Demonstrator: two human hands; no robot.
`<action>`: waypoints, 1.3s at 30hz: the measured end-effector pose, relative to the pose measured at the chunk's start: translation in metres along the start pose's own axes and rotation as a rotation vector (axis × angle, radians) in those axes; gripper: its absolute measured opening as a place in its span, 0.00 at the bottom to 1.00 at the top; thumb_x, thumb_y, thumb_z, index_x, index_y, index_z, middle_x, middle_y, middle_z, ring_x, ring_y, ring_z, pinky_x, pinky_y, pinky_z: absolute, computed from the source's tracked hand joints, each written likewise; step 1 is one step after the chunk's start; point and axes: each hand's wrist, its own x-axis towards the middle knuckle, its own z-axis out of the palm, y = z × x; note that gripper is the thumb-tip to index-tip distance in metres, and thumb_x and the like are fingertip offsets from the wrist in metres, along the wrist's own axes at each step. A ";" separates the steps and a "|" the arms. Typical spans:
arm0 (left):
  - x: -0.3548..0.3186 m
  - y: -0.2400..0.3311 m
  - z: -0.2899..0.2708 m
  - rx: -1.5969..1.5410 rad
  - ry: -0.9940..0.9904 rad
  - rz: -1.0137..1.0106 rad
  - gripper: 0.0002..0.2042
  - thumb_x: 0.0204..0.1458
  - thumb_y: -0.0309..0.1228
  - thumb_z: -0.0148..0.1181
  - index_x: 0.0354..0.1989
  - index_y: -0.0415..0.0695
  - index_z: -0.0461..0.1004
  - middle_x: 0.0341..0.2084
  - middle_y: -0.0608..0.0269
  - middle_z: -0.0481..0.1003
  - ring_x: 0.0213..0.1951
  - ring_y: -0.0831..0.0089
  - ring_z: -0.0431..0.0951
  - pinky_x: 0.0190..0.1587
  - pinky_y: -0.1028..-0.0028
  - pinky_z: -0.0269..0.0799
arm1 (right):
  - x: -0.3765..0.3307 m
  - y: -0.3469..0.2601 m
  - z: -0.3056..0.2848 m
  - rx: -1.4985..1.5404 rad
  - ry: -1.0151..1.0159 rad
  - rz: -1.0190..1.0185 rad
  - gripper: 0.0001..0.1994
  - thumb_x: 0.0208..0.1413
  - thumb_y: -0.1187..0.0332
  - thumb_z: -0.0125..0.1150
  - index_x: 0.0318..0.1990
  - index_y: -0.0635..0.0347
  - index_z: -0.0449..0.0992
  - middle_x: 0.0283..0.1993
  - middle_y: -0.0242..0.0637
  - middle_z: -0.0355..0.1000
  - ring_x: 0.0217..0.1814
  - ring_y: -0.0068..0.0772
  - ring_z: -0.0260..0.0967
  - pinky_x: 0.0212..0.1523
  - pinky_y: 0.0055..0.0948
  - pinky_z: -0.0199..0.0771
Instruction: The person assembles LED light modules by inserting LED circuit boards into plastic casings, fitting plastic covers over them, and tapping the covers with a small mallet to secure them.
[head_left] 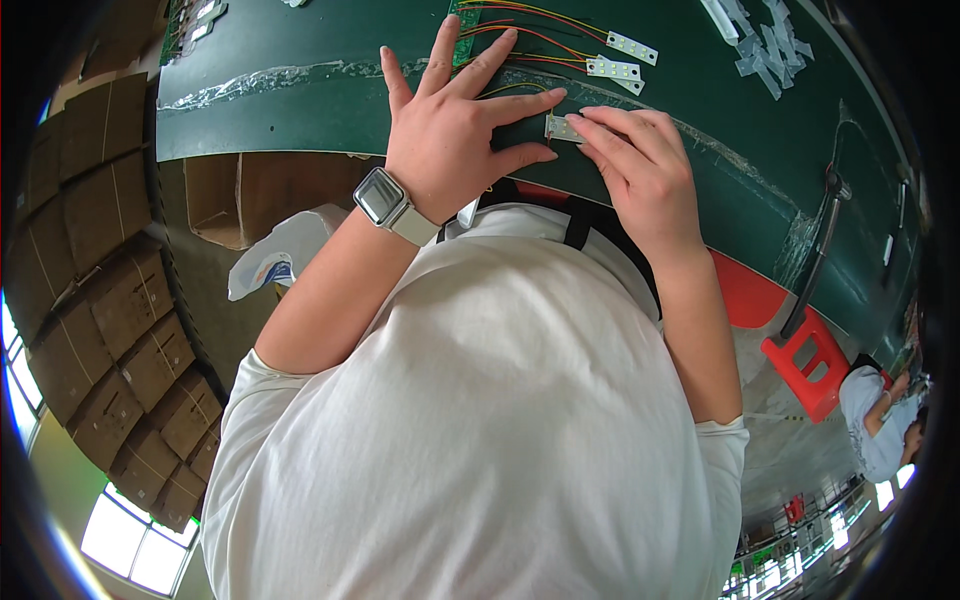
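My left hand [455, 125], with a white watch [385, 200] on the wrist, lies flat with fingers spread on the green work surface [300, 110], pressing on thin red, yellow and orange wires [530, 45]. My right hand [640, 165] pinches a small white strip module [558, 127] at the near edge of the surface, its fingertips close to my left index finger. The wires run to two more white strip modules [620, 60] farther out. A green circuit board [462, 30] is partly hidden under my left fingers.
Several clear plastic pieces [760, 45] lie at the far right of the surface. Stacked cardboard boxes [110, 300] fill the left. A white bag [280, 255] sits below the table edge. A red stool [810, 360] and another person [880, 420] are at right.
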 end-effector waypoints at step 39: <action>-0.004 0.005 -0.009 -0.045 -0.085 -0.097 0.28 0.42 0.51 0.79 0.57 0.80 0.83 0.77 0.73 0.63 0.82 0.53 0.47 0.71 0.18 0.34 | 0.026 0.077 -0.099 -0.285 0.341 0.361 0.07 0.60 0.66 0.72 0.39 0.60 0.86 0.39 0.35 0.84 0.38 0.40 0.81 0.40 0.34 0.79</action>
